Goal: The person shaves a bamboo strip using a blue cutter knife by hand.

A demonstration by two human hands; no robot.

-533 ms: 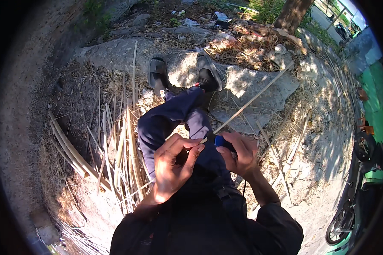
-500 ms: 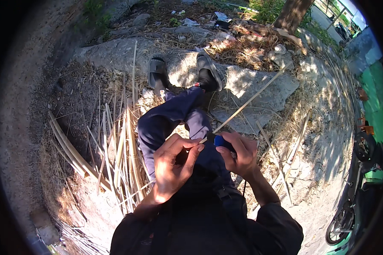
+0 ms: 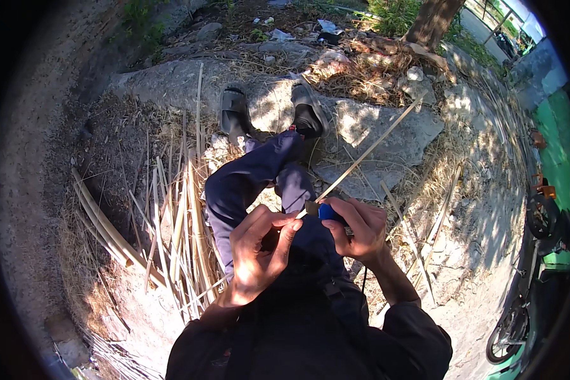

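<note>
Between the thumb and fingers of my left hand [image 3: 258,246] is pinched the near end of a long, pale wooden strip [image 3: 372,147], perhaps bamboo. It slants away to the far right over the grey rock. My right hand [image 3: 360,231] is closed around a blue-handled knife [image 3: 327,213]. Its short dark blade lies against the strip, just right of my left fingertips. Part of the handle is hidden inside my right hand. Both hands are above my lap, in front of the dark blue trousers [image 3: 237,183].
A heap of pale strips [image 3: 193,221] lies on the ground to the left, with thicker curved pieces [image 3: 107,221] beside it. More loose strips [image 3: 411,244] lie to the right. My shoes rest near a flat rock [image 3: 402,136]. A tree trunk [image 3: 434,24] stands far right; a motorcycle [image 3: 513,329] is at the right edge.
The knife blade has turned a little and shows more of its flat side. The far end of the strip has shifted slightly left and nearer. Both hands keep their grips.
</note>
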